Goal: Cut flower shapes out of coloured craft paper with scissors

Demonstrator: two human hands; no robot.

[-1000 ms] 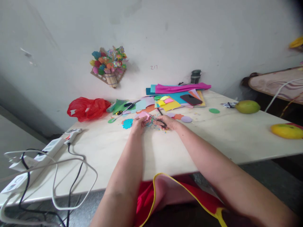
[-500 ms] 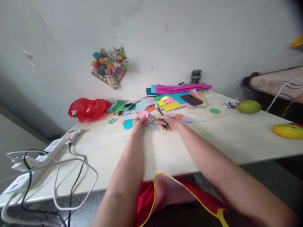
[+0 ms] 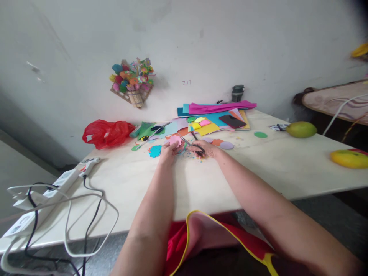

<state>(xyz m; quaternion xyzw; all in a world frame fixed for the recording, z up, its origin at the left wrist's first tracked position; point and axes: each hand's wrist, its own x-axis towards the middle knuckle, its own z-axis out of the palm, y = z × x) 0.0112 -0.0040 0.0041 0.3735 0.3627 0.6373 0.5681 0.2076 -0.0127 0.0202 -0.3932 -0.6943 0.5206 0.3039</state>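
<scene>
Between the fingers of my left hand (image 3: pixel 169 151) is a pink paper flower (image 3: pixel 175 141) with a scalloped edge. My right hand (image 3: pixel 207 148) is closed round the dark handles of a pair of scissors (image 3: pixel 198 148); their blades point left toward the flower. Whether the blades touch the paper is too small to tell. Left of my left hand lies a blue scalloped paper flower (image 3: pixel 155 151). Beyond my right hand are an orange paper flower (image 3: pixel 217 142) and a lilac paper disc (image 3: pixel 227 145). Tiny paper scraps are scattered beneath my hands.
Coloured paper sheets (image 3: pixel 212 127) lie at the back, with a phone (image 3: pixel 232 121) on them. A red plastic bag (image 3: pixel 107 133) sits back left. A power strip (image 3: pixel 43 203) with tangled cables runs along the left edge. Mangoes (image 3: pixel 301 129) rest at the right.
The pink flower has turned and shifted slightly right in my left hand. The scissors have moved a little at its edge; both arms stay nearly in place.
</scene>
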